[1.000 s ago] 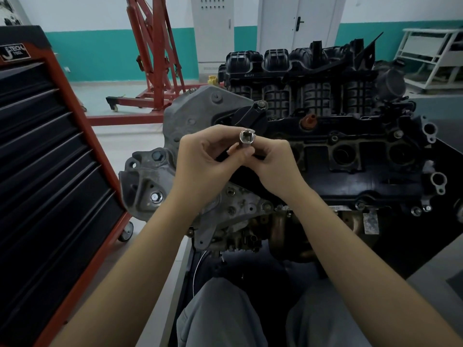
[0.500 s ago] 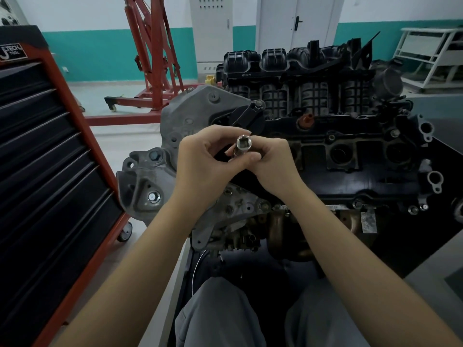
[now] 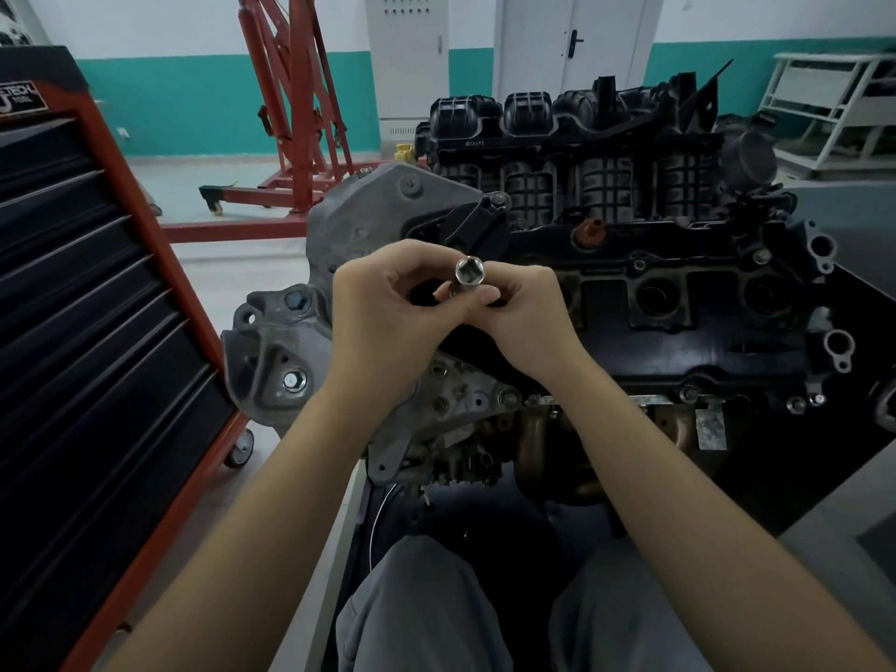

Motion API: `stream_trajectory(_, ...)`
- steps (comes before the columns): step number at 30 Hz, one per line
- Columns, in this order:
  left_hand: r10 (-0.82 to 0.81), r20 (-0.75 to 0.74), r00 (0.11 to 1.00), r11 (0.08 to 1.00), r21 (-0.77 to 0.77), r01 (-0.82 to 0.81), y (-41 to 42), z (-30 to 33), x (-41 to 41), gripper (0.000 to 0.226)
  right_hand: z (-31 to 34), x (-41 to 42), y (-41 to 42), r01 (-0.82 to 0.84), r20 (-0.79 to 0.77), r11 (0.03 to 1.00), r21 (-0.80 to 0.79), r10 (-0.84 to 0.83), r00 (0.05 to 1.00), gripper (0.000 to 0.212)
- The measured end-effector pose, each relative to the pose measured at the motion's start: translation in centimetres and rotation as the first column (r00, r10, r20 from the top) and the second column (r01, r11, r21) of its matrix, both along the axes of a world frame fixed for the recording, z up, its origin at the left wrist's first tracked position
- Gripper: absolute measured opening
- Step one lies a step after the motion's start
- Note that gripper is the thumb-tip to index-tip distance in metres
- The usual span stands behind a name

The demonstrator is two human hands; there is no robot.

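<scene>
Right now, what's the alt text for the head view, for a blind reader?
The left hand and right hand pinch a shiny socket, open end facing the camera, over an engine. A tool cabinet stands left, a red hoist behind.

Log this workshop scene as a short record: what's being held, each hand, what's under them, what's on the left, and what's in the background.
held item: chrome socket, open end facing the camera
left hand: fingers curled, thumb pinching the socket's lower end
right hand: fingers curled, pinching the socket from the other side
below hands: engine with black covers and a grey metal bracket
left side: tool cabinet, black drawers, red frame, on castors
background: red engine hoist on the floor, against a teal and white wall
</scene>
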State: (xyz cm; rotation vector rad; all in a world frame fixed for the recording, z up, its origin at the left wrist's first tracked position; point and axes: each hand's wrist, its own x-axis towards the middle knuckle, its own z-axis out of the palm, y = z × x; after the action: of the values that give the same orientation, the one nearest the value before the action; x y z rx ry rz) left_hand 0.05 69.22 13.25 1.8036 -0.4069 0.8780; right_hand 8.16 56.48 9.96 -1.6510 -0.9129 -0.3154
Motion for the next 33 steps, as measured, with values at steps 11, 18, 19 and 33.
stream_trajectory(11,-0.126,-0.035,0.991,0.991,-0.058,0.124,0.11,0.13,-0.09,0.028,0.16,0.00,0.05,-0.018,0.010,1.000,-0.004,0.018,1.000,0.020)
stream_trajectory(18,-0.144,-0.028,0.989,0.980,-0.146,0.139,0.30,0.18,-0.15,0.029,0.10,-0.02,0.05,-0.065,0.015,0.997,-0.041,0.066,0.998,0.018)
stream_trajectory(19,-0.171,-0.039,0.985,0.975,-0.149,0.163,0.36,0.16,-0.23,0.030,0.10,-0.04,0.13,-0.068,0.019,0.996,-0.050,0.069,0.997,0.020)
stream_trajectory(33,-0.182,-0.051,0.982,0.982,-0.058,0.179,0.48,0.37,-0.49,0.032,0.10,-0.05,0.09,-0.085,-0.010,0.996,-0.014,0.085,0.996,0.025)
